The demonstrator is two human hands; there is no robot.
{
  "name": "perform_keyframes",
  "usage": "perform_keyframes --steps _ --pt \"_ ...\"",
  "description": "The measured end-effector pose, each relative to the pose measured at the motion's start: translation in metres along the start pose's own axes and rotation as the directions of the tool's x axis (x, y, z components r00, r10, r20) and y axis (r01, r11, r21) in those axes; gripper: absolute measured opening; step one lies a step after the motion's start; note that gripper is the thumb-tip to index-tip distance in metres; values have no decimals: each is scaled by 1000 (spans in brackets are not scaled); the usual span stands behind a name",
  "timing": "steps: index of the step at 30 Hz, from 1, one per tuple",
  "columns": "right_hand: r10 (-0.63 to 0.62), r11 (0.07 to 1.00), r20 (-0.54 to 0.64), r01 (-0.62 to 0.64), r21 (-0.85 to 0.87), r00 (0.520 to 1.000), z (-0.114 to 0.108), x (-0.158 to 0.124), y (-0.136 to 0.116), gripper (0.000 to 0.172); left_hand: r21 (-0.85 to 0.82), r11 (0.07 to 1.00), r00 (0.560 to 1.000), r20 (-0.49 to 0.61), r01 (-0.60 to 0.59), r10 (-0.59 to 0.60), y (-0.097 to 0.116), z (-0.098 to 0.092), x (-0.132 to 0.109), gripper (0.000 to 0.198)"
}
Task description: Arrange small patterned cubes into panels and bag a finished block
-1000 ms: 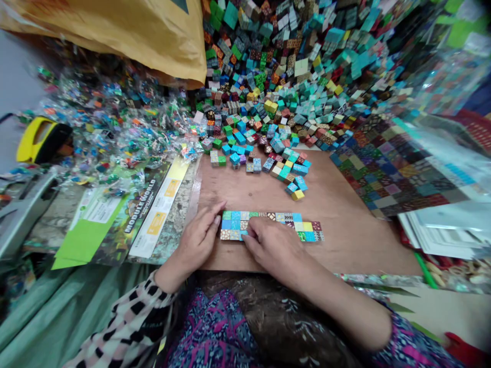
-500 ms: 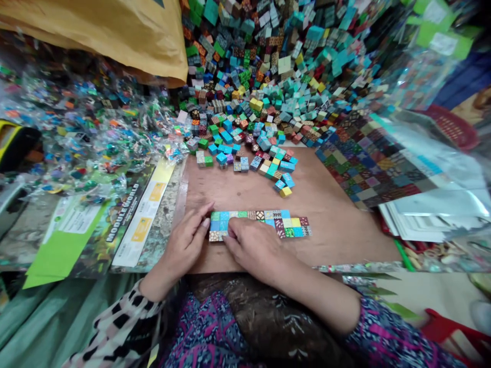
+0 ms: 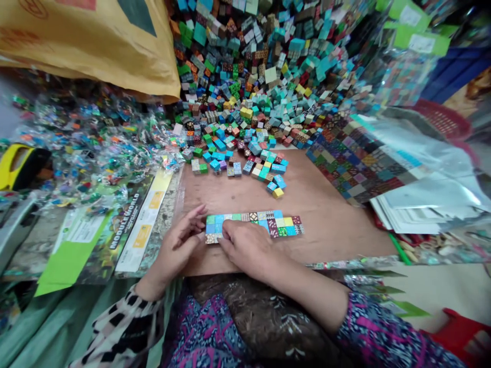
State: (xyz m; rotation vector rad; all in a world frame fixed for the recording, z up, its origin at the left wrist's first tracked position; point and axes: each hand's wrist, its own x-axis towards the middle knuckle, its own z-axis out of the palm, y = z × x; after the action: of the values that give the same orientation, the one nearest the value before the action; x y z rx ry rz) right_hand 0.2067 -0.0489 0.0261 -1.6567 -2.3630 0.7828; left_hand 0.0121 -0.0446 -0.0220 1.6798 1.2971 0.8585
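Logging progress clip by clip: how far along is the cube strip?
Done: a cube strip lies in tight rows on the board. In hand: the left hand touches its left end, and the right hand covers its lower left. Left, probably: many loose cubes lie behind it, unplaced.

The left hand [image 3: 178,248] comes out of a long pale sleeve [image 3: 118,329] blotched with black patches. The right hand [image 3: 245,248] and forearm are bare up to a blue sleeve [image 3: 378,337] with magenta squiggles. A dark brown patterned cloth [image 3: 268,317] covers the lap.
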Motion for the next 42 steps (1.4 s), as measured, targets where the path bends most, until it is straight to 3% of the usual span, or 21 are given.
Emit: perform_keyframes --steps 6,13,17,19,22,25,28,31,36,42 --pt "-14 1000 -3 14 15 1000 0 0 2 20 48 999 995 100 -1 -3 0 -5 4 62" --pt "-95 995 -23 95 28 995 -8 -11 4 19 124 992 995 94 -35 23 0 -6 7 59" --pt "-175 968 -29 177 180 984 -28 -45 33 16 169 985 999 21 -43 40 1 -5 5 52" --pt "-144 947 -46 151 284 989 -36 -64 62 13 280 953 989 -53 -119 139 6 -2 4 43" --pt "59 930 -146 -1 368 987 -42 -84 113 3 521 789 920 -15 -327 392 25 15 7 32" --pt "211 934 -226 -128 334 951 -42 -90 149 37 577 651 854 181 -493 487 54 49 16 29" --pt "197 941 -157 -141 308 968 -40 -84 159 62 580 530 775 337 -618 535 76 89 30 29" --pt "142 963 -113 -110 247 983 -40 -76 155 63 603 405 714 457 -687 531 82 117 38 30" --pt "65 981 -136 -38 191 989 -41 -73 156 34 646 333 709 494 -687 504 73 128 40 32" --pt "168 973 -208 -129 190 963 -42 -63 163 33 611 384 713 497 -693 495 72 123 37 33"
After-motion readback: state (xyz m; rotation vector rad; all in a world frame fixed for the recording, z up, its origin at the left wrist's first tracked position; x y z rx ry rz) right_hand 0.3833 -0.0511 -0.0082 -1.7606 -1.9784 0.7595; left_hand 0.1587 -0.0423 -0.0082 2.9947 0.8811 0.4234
